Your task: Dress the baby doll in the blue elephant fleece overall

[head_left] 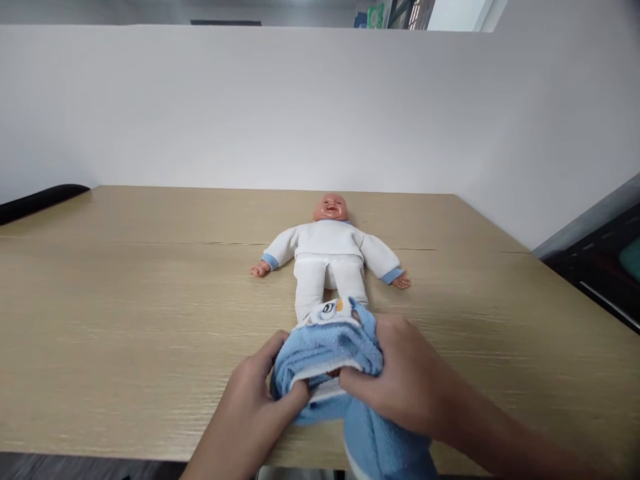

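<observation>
Blue fleece garment [325, 350], white-lined and printed with a small cartoon face, is gathered into a bunch between both hands at the near edge of the table [125, 300]. Its loose end hangs over that edge, towards the person.

1. Left hand [255, 393]: fingers curled and pressed together under the left side of the bunch, thumb on top, pinching the white-lined edge.
2. Right hand [400, 383]: fingers folded together over the right side, clamping the fabric against the thumb. The fingertips are hidden in the cloth.
3. Position: the bunch sits just in front of the baby doll [327, 250] and hides its feet. Whether fabric and feet are touching cannot be told.

Judged from this hold, the gathering is best done with both grips level and the white-lined edge stretched evenly between them. A lopsided bunch would probably snag on the doll's white trouser legs.

Farther back, the doll lies face up along the table's centre line, arms spread, dressed in white with blue cuffs. Behind the table stands a white partition [300, 107]. A black object [40, 200] lies at the far left, and dark equipment [600, 260] stands at the right.
</observation>
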`<state>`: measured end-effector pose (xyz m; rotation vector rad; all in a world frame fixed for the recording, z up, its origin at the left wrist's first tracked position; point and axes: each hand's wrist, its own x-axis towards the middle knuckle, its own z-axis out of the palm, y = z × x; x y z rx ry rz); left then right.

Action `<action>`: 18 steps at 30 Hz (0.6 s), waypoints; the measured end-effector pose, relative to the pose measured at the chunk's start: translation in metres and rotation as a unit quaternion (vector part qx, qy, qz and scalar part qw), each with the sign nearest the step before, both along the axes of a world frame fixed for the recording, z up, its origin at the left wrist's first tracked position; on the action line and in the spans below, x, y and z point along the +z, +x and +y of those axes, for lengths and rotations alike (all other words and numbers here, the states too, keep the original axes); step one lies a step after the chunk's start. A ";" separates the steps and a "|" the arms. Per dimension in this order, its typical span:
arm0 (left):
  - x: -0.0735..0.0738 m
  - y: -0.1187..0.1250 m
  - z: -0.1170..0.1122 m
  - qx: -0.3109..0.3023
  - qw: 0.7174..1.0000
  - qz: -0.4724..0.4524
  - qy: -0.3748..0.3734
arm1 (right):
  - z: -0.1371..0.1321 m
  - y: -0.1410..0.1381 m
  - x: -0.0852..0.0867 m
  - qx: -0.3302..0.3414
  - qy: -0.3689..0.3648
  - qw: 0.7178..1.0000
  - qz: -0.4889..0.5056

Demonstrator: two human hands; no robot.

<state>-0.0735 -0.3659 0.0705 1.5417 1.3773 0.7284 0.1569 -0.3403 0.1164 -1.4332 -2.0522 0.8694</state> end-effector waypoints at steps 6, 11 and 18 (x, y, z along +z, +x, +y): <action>-0.020 -0.001 -0.006 -0.010 0.996 0.086 -0.028 | 0.005 -0.008 -0.024 0.013 -0.023 0.998 -0.063; -0.039 0.003 -0.001 -0.033 0.994 0.103 0.034 | 0.002 -0.010 -0.038 0.021 0.012 0.997 -0.078; -0.062 0.009 -0.012 -0.014 0.993 0.082 0.085 | -0.006 -0.011 -0.045 0.037 0.004 0.993 -0.116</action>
